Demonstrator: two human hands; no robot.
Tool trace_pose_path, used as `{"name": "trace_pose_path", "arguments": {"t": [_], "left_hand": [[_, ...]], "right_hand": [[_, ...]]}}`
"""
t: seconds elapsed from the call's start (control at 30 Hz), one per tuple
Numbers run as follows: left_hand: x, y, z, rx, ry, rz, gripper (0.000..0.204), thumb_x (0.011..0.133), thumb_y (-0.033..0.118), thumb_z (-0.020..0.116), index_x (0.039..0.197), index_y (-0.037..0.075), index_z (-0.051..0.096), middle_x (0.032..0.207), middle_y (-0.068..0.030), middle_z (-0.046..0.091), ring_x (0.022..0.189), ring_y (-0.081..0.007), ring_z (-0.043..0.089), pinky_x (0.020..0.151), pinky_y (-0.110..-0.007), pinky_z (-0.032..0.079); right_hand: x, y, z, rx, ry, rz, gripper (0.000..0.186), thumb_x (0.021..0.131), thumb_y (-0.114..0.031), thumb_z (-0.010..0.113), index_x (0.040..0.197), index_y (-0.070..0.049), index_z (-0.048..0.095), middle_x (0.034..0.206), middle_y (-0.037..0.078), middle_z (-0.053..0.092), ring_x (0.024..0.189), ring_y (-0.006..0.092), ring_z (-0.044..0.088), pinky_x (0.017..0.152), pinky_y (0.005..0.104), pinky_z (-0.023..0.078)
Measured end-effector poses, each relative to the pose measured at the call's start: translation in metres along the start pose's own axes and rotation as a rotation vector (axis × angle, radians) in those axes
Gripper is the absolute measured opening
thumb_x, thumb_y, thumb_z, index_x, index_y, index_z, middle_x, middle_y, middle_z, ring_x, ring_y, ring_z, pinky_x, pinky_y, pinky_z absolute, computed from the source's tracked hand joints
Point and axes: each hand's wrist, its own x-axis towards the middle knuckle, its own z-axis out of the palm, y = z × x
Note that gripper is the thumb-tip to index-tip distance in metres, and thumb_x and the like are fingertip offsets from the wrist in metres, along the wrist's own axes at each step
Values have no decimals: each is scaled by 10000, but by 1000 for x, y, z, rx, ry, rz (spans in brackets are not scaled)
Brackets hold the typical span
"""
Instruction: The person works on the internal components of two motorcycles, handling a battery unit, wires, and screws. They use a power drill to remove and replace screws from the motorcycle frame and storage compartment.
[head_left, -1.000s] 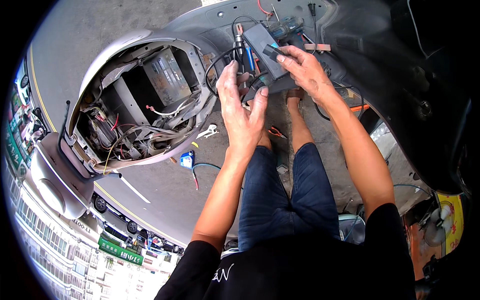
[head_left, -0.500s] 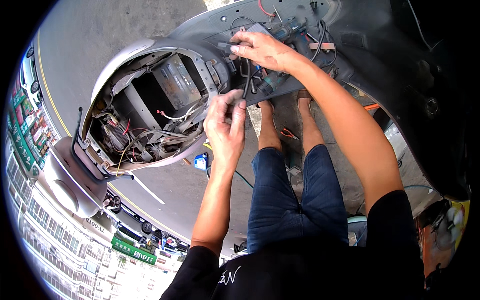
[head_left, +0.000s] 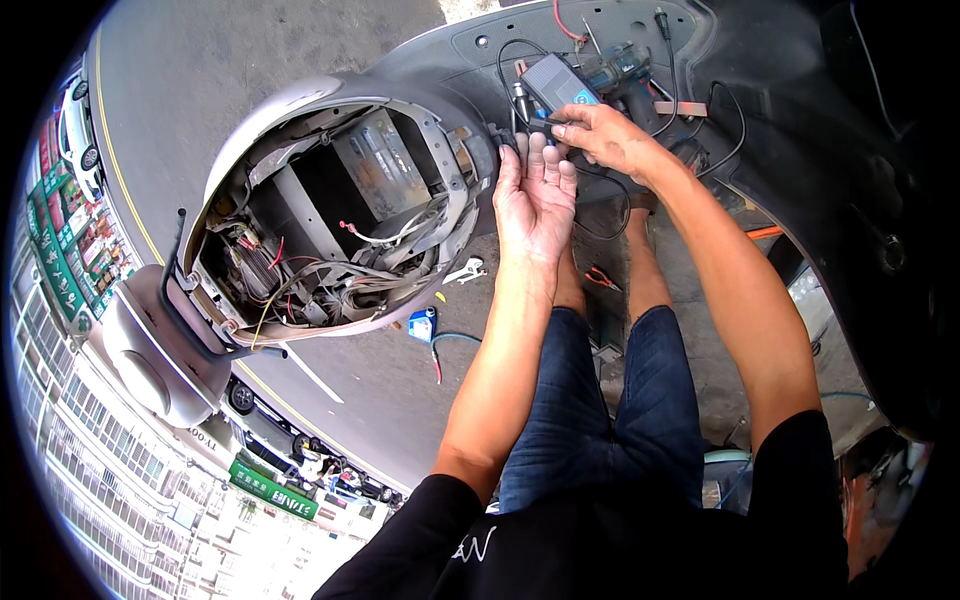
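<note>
Right now, the right hand is gripping a small black piece, pinching one end of it between thumb and fingers, while the piece is pointing toward nine o'clock. At about half past seven from it, the left hand is facing palm up, its fingers straightening toward twelve o'clock and standing slightly apart (dusty grey at the tips). Those fingertips are sitting just under the black piece; whether they are touching it, I cannot tell. A black cable is looping out below the right hand toward five o'clock. At eleven o'clock from the right hand, a grey box is lying on the dark panel, and a power drill is resting at twelve, with a reddish strip lying at two. At nine o'clock from the left hand, an open vehicle compartment is showing bare metal and loose wiring, its raised seat hanging out toward eight. On the ground, a pale wrench and a blue bottle are lying between seven and eight from the left hand, and orange-handled pliers are lying between four and five.
</note>
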Motion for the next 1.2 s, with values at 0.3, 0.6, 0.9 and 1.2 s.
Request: {"name": "trace_pose_path", "arguments": {"t": [0.3, 0.6, 0.9, 1.2], "left_hand": [[-60, 11, -13, 41, -49, 10, 247, 975, 243, 500, 1129, 105, 635, 1035, -36, 682, 843, -153, 577, 732, -302, 468], [-95, 10, -10, 71, 15, -34, 295, 961, 299, 522, 1175, 125, 626, 1028, -35, 683, 837, -158, 577, 751, -311, 472], [-134, 7, 35, 748, -27, 63, 377, 949, 271, 553, 1211, -1, 540, 992, -123, 654, 834, -187, 628, 745, -305, 519], [-90, 50, 45, 1754, -7, 487, 812, 750, 321, 789, 1326, -95, 396, 1191, -231, 542, 1079, -316, 562, 937, -399, 452]], "right_hand": [[2, -10, 31, -93, -242, -92, 434, 910, -322, 580, 1178, 19, 595, 991, 123, 668, 876, 176, 605, 793, 312, 484], [-16, -19, 37, -107, -293, -162, 449, 864, -317, 623, 1186, -5, 604, 1042, 132, 672, 933, 189, 625, 782, 325, 506], [-34, -16, 30, -192, -215, -247, 439, 887, -305, 616, 1227, -30, 585, 1150, 165, 644, 1101, 255, 596, 955, 348, 442], [-30, -24, 16, -39, -291, -191, 414, 907, -299, 623, 1180, 12, 592, 1001, 76, 651, 929, 130, 571, 821, 291, 462]]}}
